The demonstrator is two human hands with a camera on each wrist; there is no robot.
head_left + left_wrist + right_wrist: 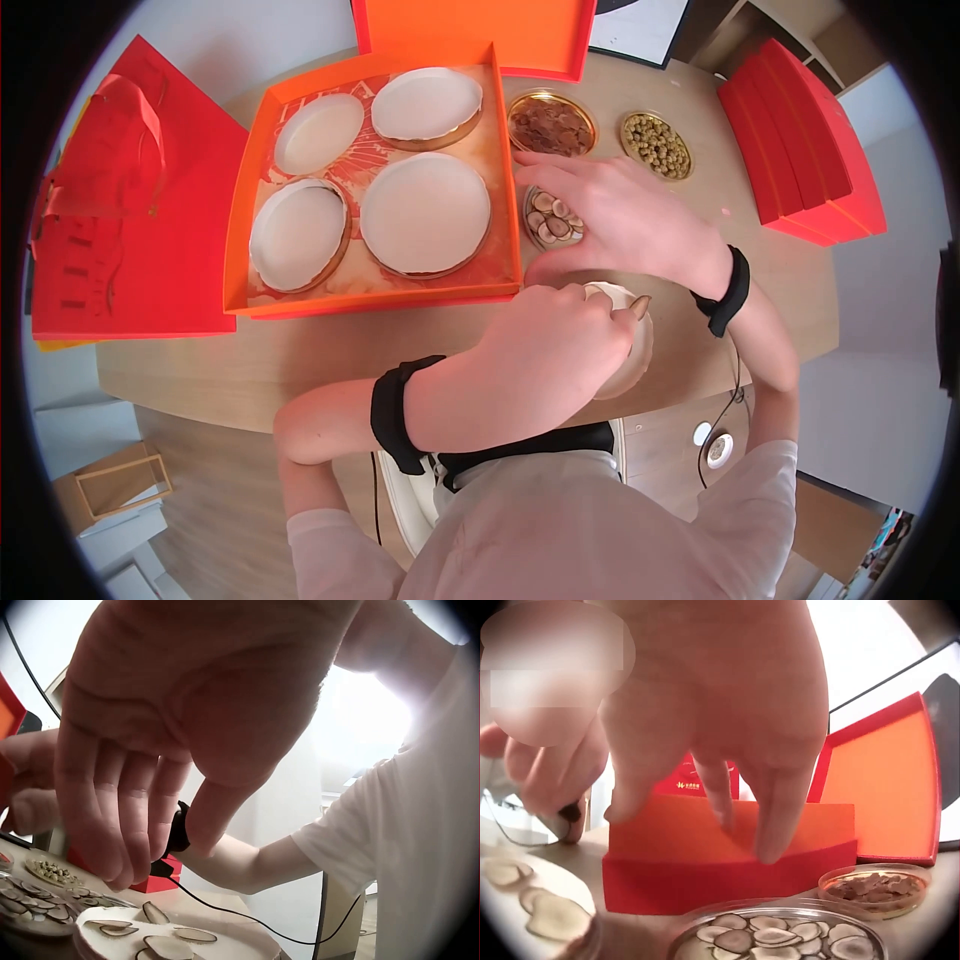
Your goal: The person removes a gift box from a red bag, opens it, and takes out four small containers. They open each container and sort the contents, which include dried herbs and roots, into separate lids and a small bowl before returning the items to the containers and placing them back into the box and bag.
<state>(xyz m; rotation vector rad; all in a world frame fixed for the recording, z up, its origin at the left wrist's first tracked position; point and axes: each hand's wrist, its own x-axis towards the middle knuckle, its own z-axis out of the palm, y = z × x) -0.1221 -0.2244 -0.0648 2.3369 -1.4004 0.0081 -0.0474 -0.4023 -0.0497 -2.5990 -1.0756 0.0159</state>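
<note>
In the head view, my left hand (540,345) reaches over a small round white dish (640,365). In the left wrist view, its fingers point down, the thumb (206,817) stands apart from them, and nothing shows between. Thin pale slices with dark rims lie in the dish, and one slice (155,913) stands tilted just below the fingertips. My right hand (625,215) hovers over a clear round dish (530,235) of similar slices (776,935). Its fingers (776,825) point down, spread and holding nothing.
Several white round containers (425,210) sit in an orange box (385,300) at left. Dishes of brown flakes (550,125) and small greenish pieces (655,145) stand beyond my right hand. A red bag (130,230) lies far left; red boxes (800,145) stand right.
</note>
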